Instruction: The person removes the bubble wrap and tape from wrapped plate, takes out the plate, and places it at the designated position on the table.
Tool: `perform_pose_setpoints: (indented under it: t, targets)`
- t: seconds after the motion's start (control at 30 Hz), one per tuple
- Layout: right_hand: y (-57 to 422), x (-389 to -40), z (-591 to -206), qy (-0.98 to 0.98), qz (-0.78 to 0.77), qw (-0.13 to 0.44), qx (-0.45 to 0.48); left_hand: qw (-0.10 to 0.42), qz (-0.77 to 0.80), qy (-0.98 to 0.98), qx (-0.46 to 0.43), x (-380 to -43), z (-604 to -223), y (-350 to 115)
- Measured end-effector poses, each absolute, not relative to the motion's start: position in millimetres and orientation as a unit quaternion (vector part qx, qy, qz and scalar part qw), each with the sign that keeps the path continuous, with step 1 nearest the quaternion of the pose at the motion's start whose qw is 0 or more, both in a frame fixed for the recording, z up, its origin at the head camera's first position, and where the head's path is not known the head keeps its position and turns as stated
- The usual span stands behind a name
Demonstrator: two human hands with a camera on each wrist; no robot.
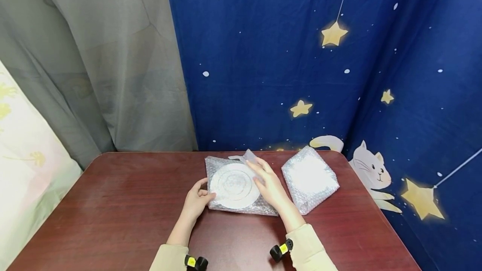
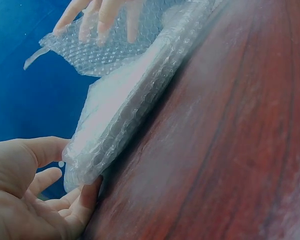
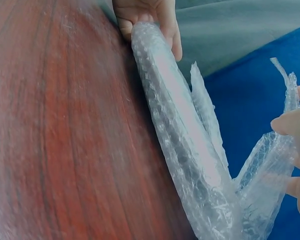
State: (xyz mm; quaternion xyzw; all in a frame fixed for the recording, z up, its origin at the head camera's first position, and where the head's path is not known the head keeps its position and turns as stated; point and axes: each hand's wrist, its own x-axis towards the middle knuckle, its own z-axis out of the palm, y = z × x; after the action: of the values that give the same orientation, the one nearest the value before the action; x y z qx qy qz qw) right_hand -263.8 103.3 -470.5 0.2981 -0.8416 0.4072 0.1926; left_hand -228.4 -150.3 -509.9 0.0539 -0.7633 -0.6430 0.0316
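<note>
A round white plate [image 1: 234, 186] lies in clear bubble wrap [image 1: 216, 166] near the back of the table. My left hand [image 1: 196, 200] grips the left edge of this package, thumb on top and fingers beneath, as the left wrist view also shows. On the other side, my right hand [image 1: 270, 185] holds a loose flap of the wrap between thumb and fingers. That flap [image 2: 112, 47] stands up from the package in the left wrist view. A strip of whitish tape [image 2: 35, 57] sticks out from the flap's corner.
To the right sits a second bubble-wrapped package [image 1: 310, 179], its top washed out by glare. Both packages are on a reddish-brown wooden table [image 1: 124, 208]. Grey curtains [image 1: 124, 62] and a blue star-patterned curtain [image 1: 260, 62] hang behind the table's back edge.
</note>
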Motion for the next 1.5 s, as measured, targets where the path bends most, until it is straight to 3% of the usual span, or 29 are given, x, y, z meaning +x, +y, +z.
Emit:
perform_pose_setpoints:
  t: [0.5,0.97,1.23,1.5]
  targets:
    - [112.7,-273.0,-477.2,-0.810,0.409,0.257,0.332,0.045,-0.635,-0.769,0.061,-225.4,-503.8,-151.5]
    - [131.7,-271.5,-485.1,-0.802,0.441,0.308,0.260,0.047,-0.627,-0.775,0.063,-228.5,-507.1,-152.7]
    - [149.2,-266.6,-490.1,-0.822,0.443,0.303,0.187,0.043,-0.628,-0.774,0.060,-227.7,-507.0,-152.6]
    - [163.2,-267.0,-495.7,-0.829,0.427,0.317,0.172,0.041,-0.626,-0.777,0.057,-227.4,-506.3,-153.2]
